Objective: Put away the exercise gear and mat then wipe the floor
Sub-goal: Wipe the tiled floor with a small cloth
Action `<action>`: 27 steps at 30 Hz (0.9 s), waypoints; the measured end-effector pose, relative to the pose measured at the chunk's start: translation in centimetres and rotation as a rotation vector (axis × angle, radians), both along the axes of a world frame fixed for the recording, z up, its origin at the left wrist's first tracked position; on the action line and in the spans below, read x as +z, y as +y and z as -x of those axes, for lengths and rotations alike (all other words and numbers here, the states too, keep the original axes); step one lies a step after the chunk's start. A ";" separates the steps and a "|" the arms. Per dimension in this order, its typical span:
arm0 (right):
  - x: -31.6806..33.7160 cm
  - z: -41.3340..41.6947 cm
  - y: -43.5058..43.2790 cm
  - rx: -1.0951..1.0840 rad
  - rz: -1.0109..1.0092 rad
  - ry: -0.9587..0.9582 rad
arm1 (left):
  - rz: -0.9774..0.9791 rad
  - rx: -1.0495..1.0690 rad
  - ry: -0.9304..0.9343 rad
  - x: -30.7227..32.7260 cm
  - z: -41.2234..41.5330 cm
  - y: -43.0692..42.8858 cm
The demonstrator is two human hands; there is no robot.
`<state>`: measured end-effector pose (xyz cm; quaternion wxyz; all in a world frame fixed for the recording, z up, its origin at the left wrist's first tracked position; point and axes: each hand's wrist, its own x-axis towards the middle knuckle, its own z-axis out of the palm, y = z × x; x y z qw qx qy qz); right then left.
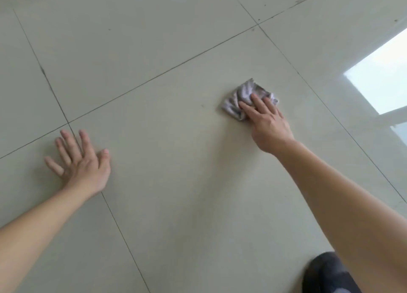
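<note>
While a dark-clad knee (pixel 328 273) shows at the near right edge, the left hand (pixel 81 160) lies flat on the pale grey-green tiled floor (pixel 176 182) at near left, fingers spread wide across a dark grout line (pixel 114 222). Farther right, the right hand (pixel 267 125) presses its fingers onto a crumpled grey cloth (pixel 244 98) lying on the tile. Bright window light reflects (pixel 383 83) at far right.

Two bare hands are on the tiled floor (pixel 176 182): the left hand (pixel 81 160) and the right hand (pixel 267 127). One crumpled grey cloth (pixel 244 98) lies at the right.
</note>
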<state>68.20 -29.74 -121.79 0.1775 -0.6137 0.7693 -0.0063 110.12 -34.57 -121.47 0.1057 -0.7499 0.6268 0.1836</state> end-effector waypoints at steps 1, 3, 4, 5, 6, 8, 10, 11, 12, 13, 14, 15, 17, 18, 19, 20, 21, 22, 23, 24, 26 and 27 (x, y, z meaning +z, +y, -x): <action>0.2 1.5 0.1 -0.097 -0.008 0.010 | 0.020 -0.063 0.031 0.2 1.9 -0.3; 0.2 2.6 -0.2 -0.225 -0.013 0.008 | -0.012 -0.199 0.124 0.5 6.5 -1.5; 0.1 2.2 -0.5 -0.268 -0.012 0.003 | -0.053 -0.247 0.162 0.6 9.0 -2.3; -0.3 1.4 -0.9 -0.292 -0.006 0.002 | -0.110 -0.276 0.185 0.6 11.4 -3.1; -0.6 0.2 -1.4 -0.286 0.008 0.001 | -0.182 -0.289 0.184 0.7 13.4 -3.8; -1.3 -2.6 -2.7 -0.171 0.054 -0.030 | -0.290 -0.291 0.121 0.5 15.9 -4.4; -1.7 -5.2 -4.7 -0.005 0.082 -0.089 | -0.312 -0.280 0.072 0.3 16.5 -4.3; -1.7 -6.4 -5.8 0.075 0.083 -0.113 | -0.310 -0.274 0.070 0.3 16.4 -4.2; -1.6 -7.4 -6.9 0.150 0.082 -0.118 | -0.306 -0.276 0.071 0.2 16.4 -4.2; -1.6 -8.3 -7.9 0.226 0.089 -0.103 | -0.306 -0.278 0.067 0.2 16.4 -4.1; -1.6 -8.9 -8.9 0.302 0.097 -0.089 | -0.315 -0.278 0.061 0.2 16.5 -4.1; -1.8 -8.8 -10.1 0.375 0.101 -0.085 | -0.325 -0.276 0.057 0.3 16.6 -4.2; -2.2 -7.1 -12.5 0.522 0.103 -0.095 | -0.340 -0.277 0.048 0.3 16.6 -4.3; -2.3 -5.6 -13.7 0.568 0.120 -0.101 | -0.350 -0.283 0.045 0.3 16.6 -4.3; -2.7 -3.6 -14.9 0.549 0.170 -0.102 | -0.360 -0.285 0.043 0.3 16.5 -4.4; -3.0 -1.2 -16.2 0.450 0.240 -0.097 | -0.369 -0.286 0.040 0.3 16.5 -4.5; -2.6 1.2 -17.3 0.299 0.258 -0.079 | -0.376 -0.287 0.037 0.3 16.6 -4.6; -2.2 3.4 -18.1 0.137 0.211 -0.056 | -0.384 -0.291 0.035 0.4 16.7 -4.7; -1.7 5.1 -18.6 -0.044 0.143 -0.049 | -0.392 -0.296 0.035 0.6 16.8 -4.7; -1.4 6.0 -18.9 -0.193 0.089 -0.041 | -0.399 -0.299 0.035 0.8 16.8 -4.7; -0.8 4.4 -18.9 -0.230 0.078 -0.006 | -0.409 -0.299 0.036 1.1 17.0 -4.8; -0.8 2.5 -18.6 -0.129 0.093 -0.008 | -0.415 -0.297 0.033 1.2 17.0 -4.8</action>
